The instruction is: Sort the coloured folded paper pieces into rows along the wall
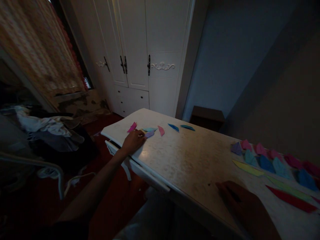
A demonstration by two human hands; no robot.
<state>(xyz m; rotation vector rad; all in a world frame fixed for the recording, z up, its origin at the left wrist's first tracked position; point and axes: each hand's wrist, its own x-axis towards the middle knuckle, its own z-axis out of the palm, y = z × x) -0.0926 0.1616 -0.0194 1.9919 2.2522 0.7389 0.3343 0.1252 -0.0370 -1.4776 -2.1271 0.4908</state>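
My left hand (135, 141) reaches to the far left part of the table, its fingers closed on a lavender folded paper piece (150, 134). Right around it lie a magenta folded paper (132, 127), a pale aqua one (149, 129) and a bit of yellow paper partly hidden by the fingers. A pink folded paper (161, 130) sits just beyond them. My right hand (243, 203) rests at the near right of the tabletop, fingers curled in and nothing visible in them. Beside it are a red paper boat shape (291, 199) and a yellow one (247, 168).
Two blue folded papers (173, 127) lie along the table's far edge. Rows of pink, blue and purple folded papers (266, 164) stand at the right. An open drawer (142, 171) juts from the table's front. Behind is a white wardrobe (165, 36); clothes (45, 123) are piled left.
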